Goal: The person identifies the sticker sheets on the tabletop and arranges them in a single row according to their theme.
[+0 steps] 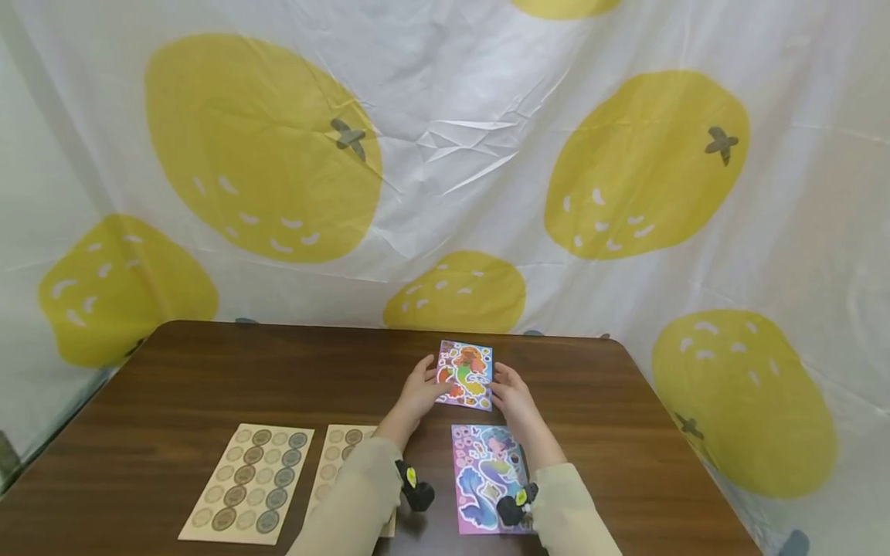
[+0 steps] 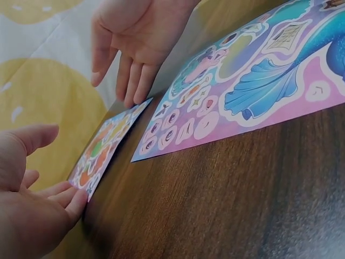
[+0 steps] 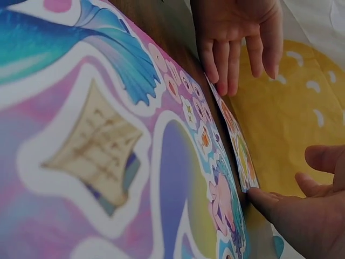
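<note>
A small mermaid sticker sheet (image 1: 467,374), orange-haired with a green and yellow tail, lies near the far side of the table. On its left edge are the fingertips of my left hand (image 1: 417,394), thumb raised apart from the fingers in the left wrist view. Along the opposite edge, my right hand (image 1: 513,395) has its relaxed fingers at the border. Both palms face inward with the sheet between them. Closer to me, under the right forearm, lies a second mermaid sticker sheet (image 1: 480,471), purple and blue; the sleeve and wrist camera cover part of it.
Two tan sheets of round stickers lie to the left: one (image 1: 243,486) in full view, the other (image 1: 332,467) partly hidden by the left sleeve. The brown wooden table (image 1: 584,432) ends at a white curtain (image 1: 459,154) with yellow fruit prints.
</note>
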`<state>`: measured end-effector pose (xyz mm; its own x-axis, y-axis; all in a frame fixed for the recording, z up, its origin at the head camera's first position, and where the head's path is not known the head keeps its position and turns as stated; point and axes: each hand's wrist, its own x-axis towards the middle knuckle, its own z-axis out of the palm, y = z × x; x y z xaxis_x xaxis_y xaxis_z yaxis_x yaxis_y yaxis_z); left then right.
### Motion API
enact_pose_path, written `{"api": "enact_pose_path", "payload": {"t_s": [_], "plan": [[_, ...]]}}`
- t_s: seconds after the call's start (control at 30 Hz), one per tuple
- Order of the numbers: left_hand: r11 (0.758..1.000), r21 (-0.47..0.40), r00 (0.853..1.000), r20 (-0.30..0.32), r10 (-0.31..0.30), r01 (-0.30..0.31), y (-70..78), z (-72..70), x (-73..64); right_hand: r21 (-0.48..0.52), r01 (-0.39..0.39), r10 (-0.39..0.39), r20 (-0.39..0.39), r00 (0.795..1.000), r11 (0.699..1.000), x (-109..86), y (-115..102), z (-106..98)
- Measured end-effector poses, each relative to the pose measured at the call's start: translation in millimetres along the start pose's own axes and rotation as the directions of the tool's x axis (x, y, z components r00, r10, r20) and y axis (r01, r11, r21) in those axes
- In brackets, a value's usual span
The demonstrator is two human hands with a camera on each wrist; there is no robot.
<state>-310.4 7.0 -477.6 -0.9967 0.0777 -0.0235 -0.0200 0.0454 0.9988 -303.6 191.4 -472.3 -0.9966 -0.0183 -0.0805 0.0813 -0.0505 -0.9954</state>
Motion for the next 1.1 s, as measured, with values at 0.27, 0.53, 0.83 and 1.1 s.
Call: {"api": "enact_pose_path", "payload": {"t_s": [0.27,0.53,0.83,1.1], "plan": [[1.000,-0.009,1.000,0.018,-0.011,0.011,-1.9,1.4,-2.0,0.027,0.006,-0.006,0.012,1.000,1.000,-0.8,1.9,0.9],[0.999,-0.050,0.999,0.032,-0.013,0.014,-3.7,3.8,-4.8,-0.010,0.006,-0.006,0.038,0.999,1.000,-3.4,2.7,2.5],[0.995,-0.101,0.999,0.046,0.007,-0.002,-5.9,7.3,-1.5,-0.101,0.007,-0.003,0.042,0.999,0.995,-1.7,1.3,6.0],[0.993,-0.117,0.998,0.056,0.011,-0.005,-1.7,11.4,-6.9,-0.143,-0.009,0.014,0.035,0.999,0.990,-3.4,-0.9,9.9]]}}
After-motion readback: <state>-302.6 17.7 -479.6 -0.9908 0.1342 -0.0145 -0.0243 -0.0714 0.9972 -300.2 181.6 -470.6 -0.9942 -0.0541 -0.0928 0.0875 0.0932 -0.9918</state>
